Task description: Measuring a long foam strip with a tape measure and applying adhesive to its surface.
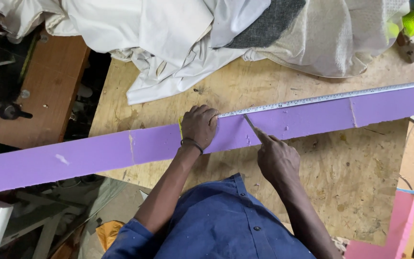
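The purple strip [120, 153] runs from lower left up to the right edge across the surface [350, 163], the tape [322, 99] along its top edge, left hand [199, 126] fisted on the tape's case, right hand [276, 158] pinching a pencil [251, 123] (tip pointing up-left).

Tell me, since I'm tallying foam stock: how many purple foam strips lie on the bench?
1: the purple foam strip runs across the plywood bench, under both hands. More may be hidden under the cloth pile.
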